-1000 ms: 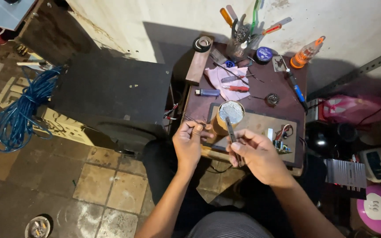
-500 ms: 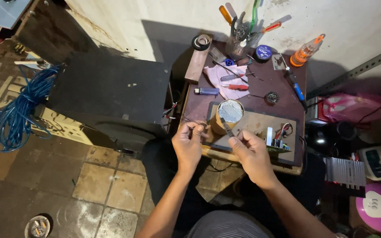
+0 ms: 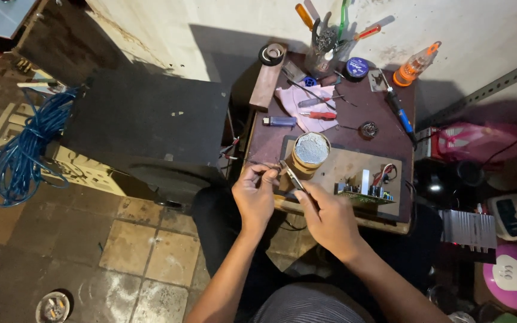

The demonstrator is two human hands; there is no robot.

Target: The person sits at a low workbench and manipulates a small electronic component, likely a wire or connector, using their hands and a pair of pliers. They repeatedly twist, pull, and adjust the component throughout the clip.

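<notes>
A coil of blue cable lay on the tiled floor at the far left, near a small round tin by the bottom edge. A large black box stood between the cable and the small dark-red table, close against the table's left edge, so little open floor was left beside the worker's knees. The table's back edge met the white wall.

The left hand hovered at the table's near left corner, its fingertips pinched on something too small to tell. Just beside it, the right hand gripped a slim pair of pliers, whose tip pointed toward the left fingertips. Behind the tool stood a round tan canister with a mesh top, resting on a wooden board; what it held could not be seen. A green circuit board with red wires lay at the board's right end.

Farther back, a jar held screwdrivers and other tools upright. A roll of black tape sat to its left, an orange-capped bottle to its right. A pink cloth lay mid-table with a blue lighter beside it.
</notes>
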